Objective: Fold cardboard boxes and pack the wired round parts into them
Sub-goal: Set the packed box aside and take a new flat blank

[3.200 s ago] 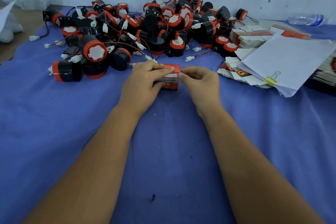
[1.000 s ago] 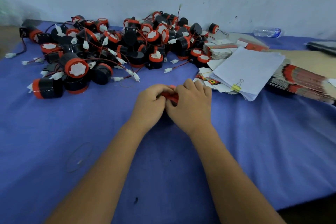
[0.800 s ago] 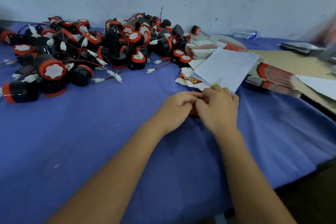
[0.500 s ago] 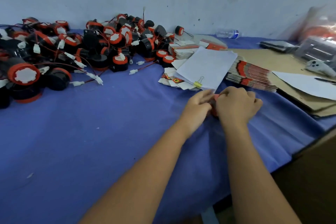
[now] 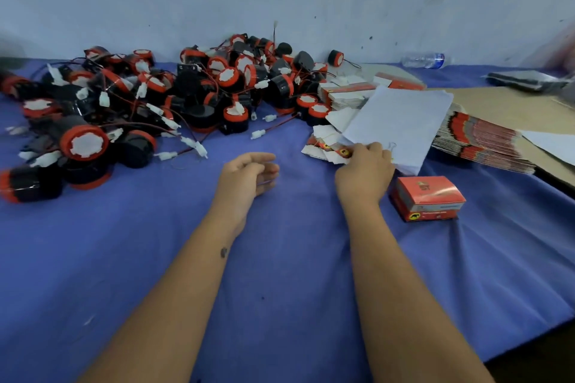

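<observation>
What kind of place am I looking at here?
Probably a small workshop's hand-packing bench: a big pile of wired round parts on a blue cloth, stacks of flat unfolded boxes, and one closed box set aside.

Bare cloth [image 5: 280,258] open centre; parts pile [image 5: 174,102] blocks left, papers [image 5: 398,127] right.

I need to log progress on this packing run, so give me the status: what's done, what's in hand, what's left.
Done: one closed red box sits on the blue cloth by the right forearm. In hand: the right hand reaches onto the flat box blanks under the clipped paper stack, seemingly for the next one; whether it grips one is unclear. The left hand rests idle, holding nothing. Left: a large pile of wired round parts remains unpacked.
</observation>
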Demonstrator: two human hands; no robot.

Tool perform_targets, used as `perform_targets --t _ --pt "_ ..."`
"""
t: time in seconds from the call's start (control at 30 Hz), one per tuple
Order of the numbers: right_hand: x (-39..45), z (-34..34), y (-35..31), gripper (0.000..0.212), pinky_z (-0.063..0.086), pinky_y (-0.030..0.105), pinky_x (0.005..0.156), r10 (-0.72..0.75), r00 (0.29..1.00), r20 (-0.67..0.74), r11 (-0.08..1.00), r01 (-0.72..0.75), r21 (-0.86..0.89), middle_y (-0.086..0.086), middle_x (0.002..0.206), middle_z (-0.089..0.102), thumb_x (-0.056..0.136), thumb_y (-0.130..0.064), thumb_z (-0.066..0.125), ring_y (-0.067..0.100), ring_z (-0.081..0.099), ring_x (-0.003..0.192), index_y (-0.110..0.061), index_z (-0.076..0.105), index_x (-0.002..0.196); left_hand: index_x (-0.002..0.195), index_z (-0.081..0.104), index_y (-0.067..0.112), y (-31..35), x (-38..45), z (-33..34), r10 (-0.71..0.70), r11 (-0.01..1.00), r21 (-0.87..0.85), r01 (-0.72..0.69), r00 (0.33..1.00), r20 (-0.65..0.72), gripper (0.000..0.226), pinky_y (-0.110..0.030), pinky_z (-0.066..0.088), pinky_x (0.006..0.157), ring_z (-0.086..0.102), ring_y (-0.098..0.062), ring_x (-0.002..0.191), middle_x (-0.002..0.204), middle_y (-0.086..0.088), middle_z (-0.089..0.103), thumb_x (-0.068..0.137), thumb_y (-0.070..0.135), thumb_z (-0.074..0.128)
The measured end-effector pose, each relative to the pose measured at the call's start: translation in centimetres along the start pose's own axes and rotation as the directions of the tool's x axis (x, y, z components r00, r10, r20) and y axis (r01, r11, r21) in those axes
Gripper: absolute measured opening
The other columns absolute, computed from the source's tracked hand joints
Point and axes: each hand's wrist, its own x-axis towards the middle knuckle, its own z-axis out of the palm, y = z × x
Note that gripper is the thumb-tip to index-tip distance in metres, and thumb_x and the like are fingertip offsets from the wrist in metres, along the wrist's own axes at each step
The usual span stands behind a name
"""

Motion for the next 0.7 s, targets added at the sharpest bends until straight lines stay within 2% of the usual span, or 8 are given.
perform_targets --t 0.07,0.17,0.33,0.43,0.5,0.6,0.63,0.7 --pt "0.5 0.0 0.8 0.04 0.036 0.038 0.083 0.007 0.999 -0.044 0.996 -0.004 0.086 0.015 0.112 0.06 0.079 0.001 0.051 0.035 0.049 0.107 -0.009 0.069 0.113 0.095 0.071 0.012 0.2 0.0 -1.0 -0.029 0.999 -0.034 0.029 1.0 -0.01 0.031 -0.024 0.059 0.068 0.073 -0.014 0.076 0.08 -0.003 0.074 0.099 0.001 0.042" --pt "0.2 -1.1 0.2 0.029 0.039 0.041 0.08 -0.109 0.972 -0.208 0.948 0.165 0.273 0.017 0.095 0.068 0.081 0.003 0.055 0.038 0.056 0.093 -0.006 0.075 0.102 0.095 0.07 0.01 0.5 0.0 -1.0 -0.073 0.996 -0.048 0.071 0.996 -0.041 0.028 -0.029 0.061 0.07 0.074 -0.02 0.08 0.09 -0.01 0.073 0.101 0.003 0.043" --pt "-2.8 -1.8 -7.0 0.01 0.04 0.038 0.065 -0.396 0.809 -0.435 0.764 0.553 0.333 0.01 0.066 0.065 0.075 0.006 0.068 0.033 0.056 0.066 -0.004 0.071 0.077 0.097 0.069 0.013 0.5 -0.5 -0.5 -0.062 0.998 -0.034 0.061 0.998 -0.021 0.031 -0.03 0.061 0.065 0.074 -0.021 0.08 0.094 -0.01 0.074 0.106 0.026 0.042" --pt "-5.6 -0.9 -11.4 0.013 0.039 0.036 0.066 -0.52 0.72 -0.46 0.67 0.678 0.303 0.006 0.062 0.064 0.067 0.005 0.072 0.029 0.058 0.063 -0.006 0.071 0.075 0.102 0.066 0.015 0.5 -0.3 -2.1 -0.049 0.971 -0.23 0.06 0.997 0.053 0.041 -0.025 0.057 0.06 0.072 -0.014 0.075 0.081 0.001 0.076 0.108 0.037 0.031" --pt "-7.6 -0.1 -13.2 0.013 0.046 0.038 0.066 -0.614 0.648 -0.45 0.579 0.758 0.301 0.006 0.064 0.064 0.067 0.006 0.068 0.028 0.059 0.064 -0.005 0.07 0.072 0.092 0.062 0.016 0.6 -0.3 -3.6 -0.113 0.882 -0.455 0.124 0.992 0.052 0.036 -0.021 0.055 0.053 0.069 -0.011 0.064 0.066 0.006 0.071 0.106 0.034 0.033" --pt "-9.2 1.1 -13.7 0.016 0.051 0.037 0.071 -0.768 0.485 -0.418 0.402 0.874 0.273 0.008 0.074 0.069 0.073 0.005 0.064 0.029 0.062 0.071 -0.004 0.071 0.085 0.081 0.071 0.005 0.8 -0.5 -5.5 -0.172 0.562 -0.793 0.236 0.971 0.167 0.044 -0.023 0.057 0.059 0.069 -0.017 0.06 0.062 -0.001 0.064 0.1 0.031 0.041" --pt "-9.3 1.2 -13.4 0.019 0.05 0.037 0.074 -0.797 0.463 -0.386 0.377 0.883 0.28 0.008 0.078 0.07 0.074 0.004 0.065 0.029 0.063 0.074 -0.003 0.072 0.09 0.08 0.074 0.002 0.7 -0.2 -5.9 -0.18 0.573 -0.786 0.23 0.972 0.153 0.049 -0.025 0.057 0.064 0.07 -0.018 0.067 0.067 -0.003 0.067 0.102 0.03 0.039" --pt "-9.0 1.1 -12.6 0.023 0.047 0.038 0.078 -0.793 0.504 -0.342 0.388 0.851 0.353 0.006 0.084 0.072 0.077 -0.001 0.064 0.03 0.064 0.08 -0.006 0.072 0.099 0.09 0.07 0.0 0.6 0.1 -6.1 -0.185 0.786 -0.601 0.142 0.983 -0.01 0.039 -0.03 0.053 0.074 0.069 -0.02 0.081 0.079 -0.005 0.07 0.104 0.022 0.04"
